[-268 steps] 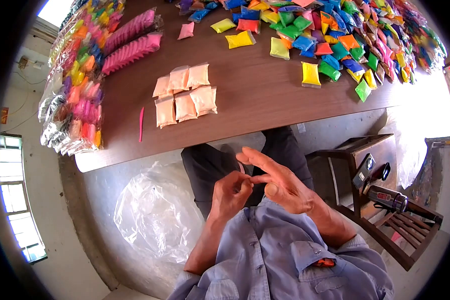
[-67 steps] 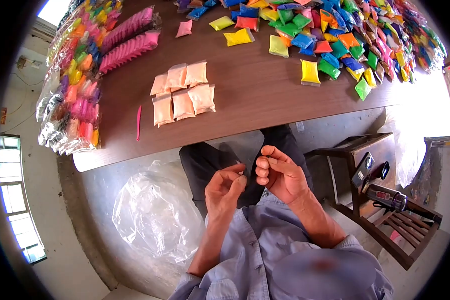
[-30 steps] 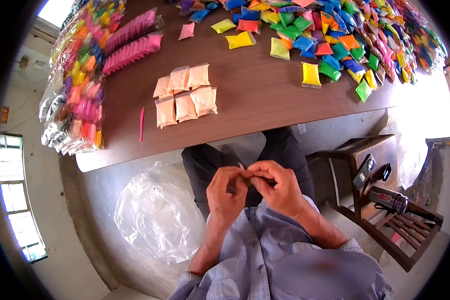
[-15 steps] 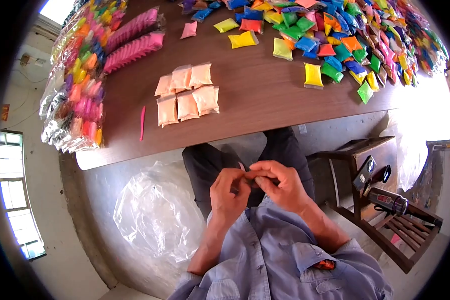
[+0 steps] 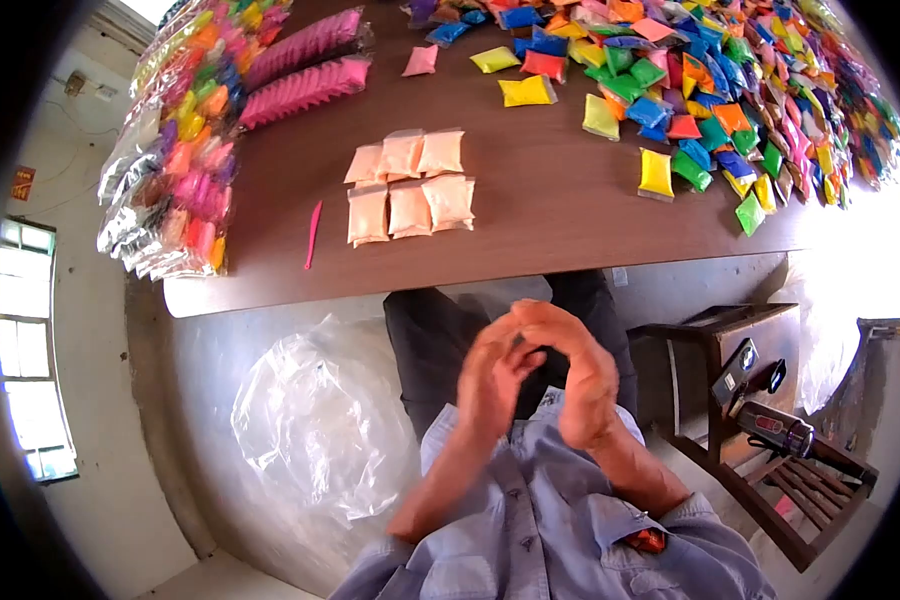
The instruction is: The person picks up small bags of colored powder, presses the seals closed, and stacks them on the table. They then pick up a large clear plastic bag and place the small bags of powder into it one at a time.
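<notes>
Peach packets (image 5: 409, 207) on table (image 5: 540, 185) | left hand (image 5: 491, 380) beside right hand (image 5: 587, 375)

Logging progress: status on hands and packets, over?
Left hand and right hand close together, contents unclear. Peach packets grouped on table. Pink tool alongside, not blocking.

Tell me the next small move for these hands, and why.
Probably ease the left hand toward the pink stick. Neither that hand nor the right hand visibly holds anything, and the stick lies uncovered near the front edge of the table, left of the peach packets.
</notes>
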The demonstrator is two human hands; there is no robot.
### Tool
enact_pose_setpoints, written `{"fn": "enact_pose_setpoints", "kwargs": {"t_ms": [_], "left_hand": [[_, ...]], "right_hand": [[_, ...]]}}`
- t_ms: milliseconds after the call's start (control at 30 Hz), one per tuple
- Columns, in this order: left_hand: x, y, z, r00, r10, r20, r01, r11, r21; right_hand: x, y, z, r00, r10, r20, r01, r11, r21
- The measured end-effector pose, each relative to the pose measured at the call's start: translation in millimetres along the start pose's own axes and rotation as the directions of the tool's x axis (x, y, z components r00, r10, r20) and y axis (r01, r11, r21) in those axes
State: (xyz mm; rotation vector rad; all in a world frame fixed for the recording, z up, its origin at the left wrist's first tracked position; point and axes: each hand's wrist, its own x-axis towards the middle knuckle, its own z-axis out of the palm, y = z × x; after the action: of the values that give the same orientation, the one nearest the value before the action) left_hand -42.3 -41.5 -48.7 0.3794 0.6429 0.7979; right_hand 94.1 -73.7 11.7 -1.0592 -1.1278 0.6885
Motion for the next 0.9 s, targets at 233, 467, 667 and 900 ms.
{"fn": "enact_pose_setpoints", "kwargs": {"t_ms": [233, 467, 667, 900], "left_hand": [[-32.8, 14.5, 65.0, 0.960, -0.097, 0.264, -0.039, 0.884, 0.465], [-2.6, 6.0, 55.6, 0.564, 0.206, 0.799, -0.811, -0.045, 0.584], [3.8, 29.8, -17.7, 0.723, 0.157, 0.672, -0.552, -0.455, 0.699], [7.9, 6.3, -41.6, 0.998, -0.059, 0.012, 0.058, 0.996, 0.063]], "right_hand": [[-12.7, 66.3, -52.8, 0.970, 0.207, 0.125, -0.093, 0.797, -0.596], [-22.0, 32.5, -1.6, 0.635, 0.688, 0.351, -0.547, 0.079, 0.834], [-31.3, 8.9, 0.6, 0.564, 0.750, 0.344, -0.594, 0.079, 0.801], [-26.3, 12.4, -12.0, 0.732, 0.347, 0.586, -0.623, -0.005, 0.782]]}}
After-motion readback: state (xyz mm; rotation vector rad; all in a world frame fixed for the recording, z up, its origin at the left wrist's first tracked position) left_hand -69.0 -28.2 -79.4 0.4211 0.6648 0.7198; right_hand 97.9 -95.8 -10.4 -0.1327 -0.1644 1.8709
